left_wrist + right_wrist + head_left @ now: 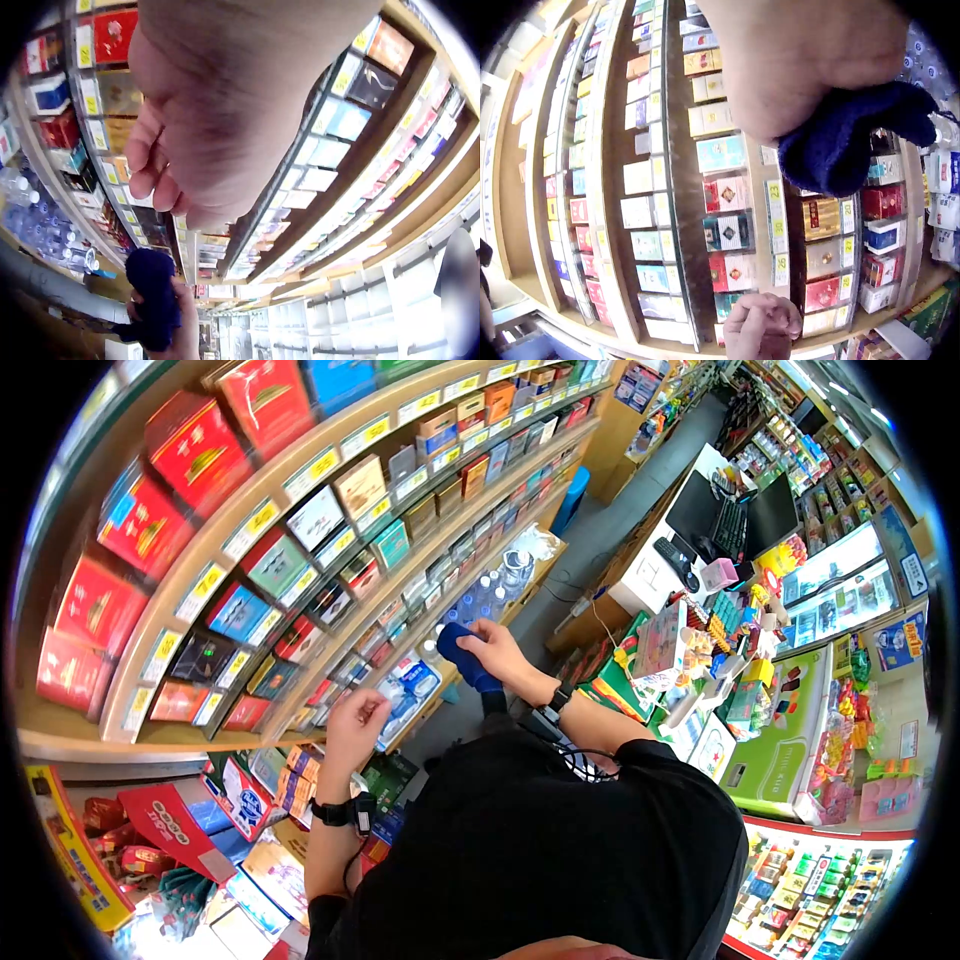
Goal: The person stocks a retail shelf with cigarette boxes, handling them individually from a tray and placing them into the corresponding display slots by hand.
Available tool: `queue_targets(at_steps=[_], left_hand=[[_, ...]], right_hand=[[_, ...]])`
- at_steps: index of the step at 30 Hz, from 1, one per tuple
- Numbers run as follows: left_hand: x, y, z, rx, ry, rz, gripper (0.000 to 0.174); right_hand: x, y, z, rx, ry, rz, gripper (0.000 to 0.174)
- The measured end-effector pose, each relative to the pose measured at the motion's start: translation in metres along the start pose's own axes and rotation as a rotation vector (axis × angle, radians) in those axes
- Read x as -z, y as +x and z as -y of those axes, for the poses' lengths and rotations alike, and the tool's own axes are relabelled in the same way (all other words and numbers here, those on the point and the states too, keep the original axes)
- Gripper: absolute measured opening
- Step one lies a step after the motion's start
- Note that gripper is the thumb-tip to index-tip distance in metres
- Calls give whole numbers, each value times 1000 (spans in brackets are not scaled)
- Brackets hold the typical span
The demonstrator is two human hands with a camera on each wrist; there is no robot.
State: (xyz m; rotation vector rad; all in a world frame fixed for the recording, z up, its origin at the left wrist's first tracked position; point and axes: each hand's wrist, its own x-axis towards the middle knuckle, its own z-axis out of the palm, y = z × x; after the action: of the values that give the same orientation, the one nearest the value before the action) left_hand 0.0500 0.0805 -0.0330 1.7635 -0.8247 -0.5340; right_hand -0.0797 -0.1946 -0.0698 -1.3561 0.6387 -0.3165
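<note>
A dark blue cloth (462,650) is gripped in the right hand (497,653), its lower end hanging beside the shelf. In the right wrist view the bunched cloth (840,142) sticks out from under the right hand (810,60). The left hand (352,732) is held up in front of the lower shelves, its fingers loosely curled around nothing. The left wrist view has the left hand (217,112) close up, with the cloth (154,300) below it.
A tiered shelf (400,550) of small boxes with yellow price tags rises on the left. Water bottles (485,595) stand low behind the cloth. On the right is a counter with a keyboard (732,525) and a green box (785,730).
</note>
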Motion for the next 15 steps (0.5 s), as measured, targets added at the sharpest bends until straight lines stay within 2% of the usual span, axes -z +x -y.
queue_targets(at_steps=[5,10,13,15], left_hand=[[-28,75,-68,-70,93,172,13],[-71,145,-139,-158,170,164,18],[-97,190,-176,-370,276,207,19],[-116,216,-195,-434,307,184,20]], right_hand=[[41,28,-1,-15,139,-76,16],[79,53,20,-23,224,-118,16],[106,73,29,9,294,-168,16],[123,87,36,29,336,-166,17]])
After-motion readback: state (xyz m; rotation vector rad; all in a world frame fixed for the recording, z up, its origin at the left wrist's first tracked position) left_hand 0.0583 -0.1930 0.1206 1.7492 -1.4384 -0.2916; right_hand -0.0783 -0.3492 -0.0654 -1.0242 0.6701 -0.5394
